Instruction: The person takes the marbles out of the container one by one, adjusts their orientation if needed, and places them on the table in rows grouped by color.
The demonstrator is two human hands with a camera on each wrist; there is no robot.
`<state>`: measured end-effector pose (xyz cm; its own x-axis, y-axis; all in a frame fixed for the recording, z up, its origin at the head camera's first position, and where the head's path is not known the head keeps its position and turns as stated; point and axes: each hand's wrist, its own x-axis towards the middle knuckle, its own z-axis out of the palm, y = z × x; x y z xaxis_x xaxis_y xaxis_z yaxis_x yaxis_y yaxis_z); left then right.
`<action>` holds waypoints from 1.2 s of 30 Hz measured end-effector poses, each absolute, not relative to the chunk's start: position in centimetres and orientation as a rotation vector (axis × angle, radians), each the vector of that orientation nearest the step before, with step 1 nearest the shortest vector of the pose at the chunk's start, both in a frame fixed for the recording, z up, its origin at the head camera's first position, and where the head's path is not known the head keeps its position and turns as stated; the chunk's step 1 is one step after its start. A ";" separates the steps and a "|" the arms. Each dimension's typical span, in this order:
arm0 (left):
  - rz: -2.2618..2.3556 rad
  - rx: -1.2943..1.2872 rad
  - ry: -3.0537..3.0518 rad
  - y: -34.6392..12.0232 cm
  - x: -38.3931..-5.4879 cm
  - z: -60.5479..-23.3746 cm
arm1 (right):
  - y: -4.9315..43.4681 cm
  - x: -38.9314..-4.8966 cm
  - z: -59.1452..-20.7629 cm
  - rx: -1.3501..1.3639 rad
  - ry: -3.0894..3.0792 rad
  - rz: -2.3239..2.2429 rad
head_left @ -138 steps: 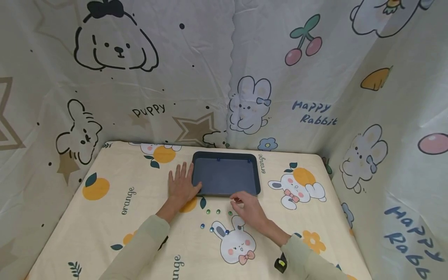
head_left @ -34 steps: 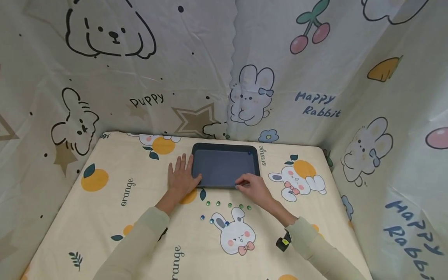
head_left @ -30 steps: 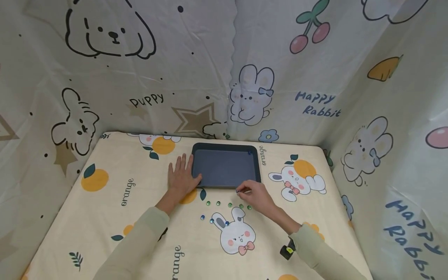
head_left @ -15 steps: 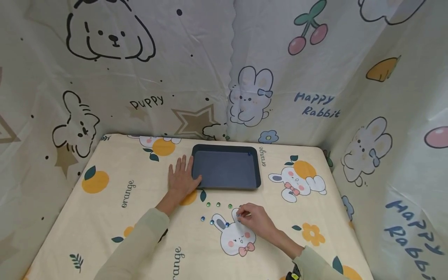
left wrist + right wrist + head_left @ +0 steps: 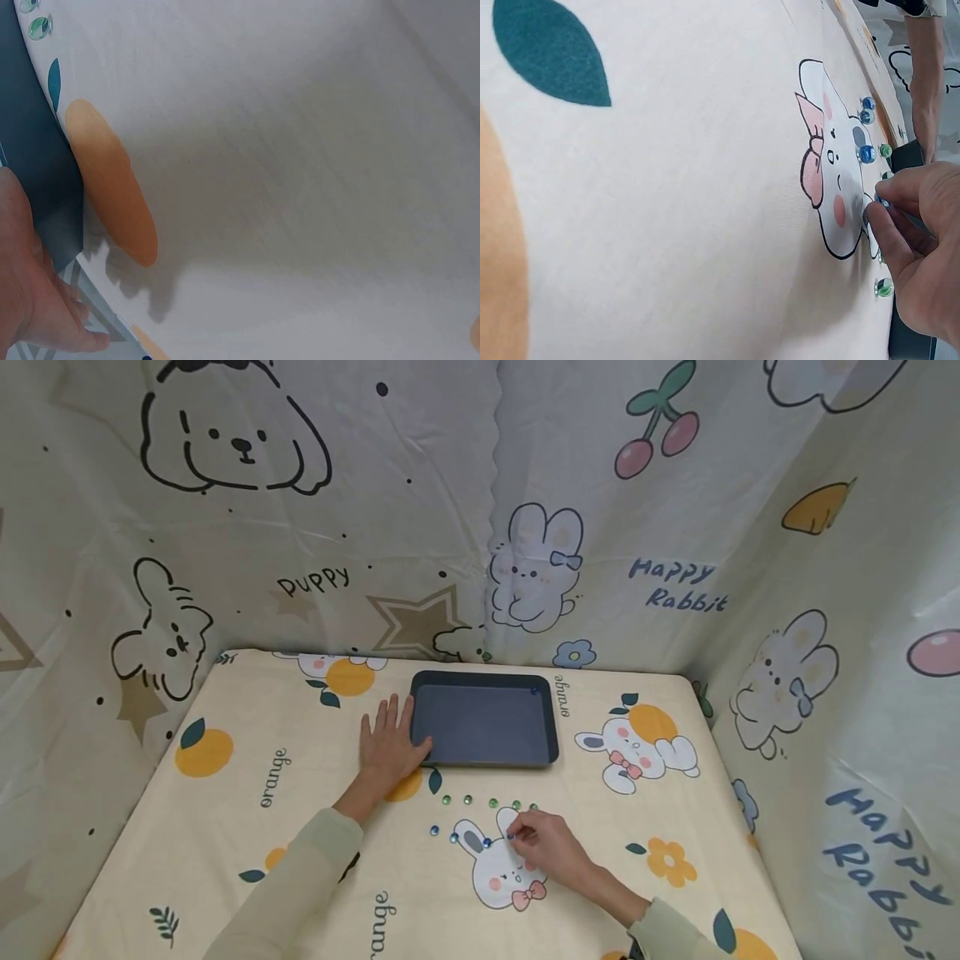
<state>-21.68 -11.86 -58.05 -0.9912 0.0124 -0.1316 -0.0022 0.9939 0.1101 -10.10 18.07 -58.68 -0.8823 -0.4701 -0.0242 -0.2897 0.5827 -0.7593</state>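
Note:
In the head view my left hand (image 5: 392,745) lies with fingers spread against the left side of a dark rectangular tray (image 5: 480,763), its thumb over the near left corner. My right hand (image 5: 551,847) pinches a blue marble (image 5: 883,200) between thumb and fingertips, low over the printed rabbit's ear. Left of those fingertips, three blue marbles lie in a loose row, the nearest blue marble (image 5: 487,842) closest to the hand. Behind them runs a row of several green marbles, among them a green marble (image 5: 468,799). One more blue marble (image 5: 535,691) sits in the tray's far right corner.
A cream cloth (image 5: 315,860) printed with oranges, rabbits and flowers covers the table. Patterned curtain (image 5: 427,510) hangs close behind the table and along both sides. The tray stands near the table's back edge.
Two blue marbles showed in the tray at first; now one does. My right hand has come from the tray's front edge toward me, carrying a blue marble. The left hand has stayed put.

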 end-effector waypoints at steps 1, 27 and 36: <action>0.164 0.006 3.005 -11.9 -21.7 -58.1 | 18.1 -10.1 -58.8 -0.633 2.594 -1.179; 0.196 -0.012 2.998 -11.9 -21.6 -58.5 | 17.9 -9.5 -59.3 -0.641 2.627 -1.087; 0.207 -0.011 3.004 -11.9 -21.8 -58.6 | 17.9 -9.5 -59.3 -0.608 2.628 -1.068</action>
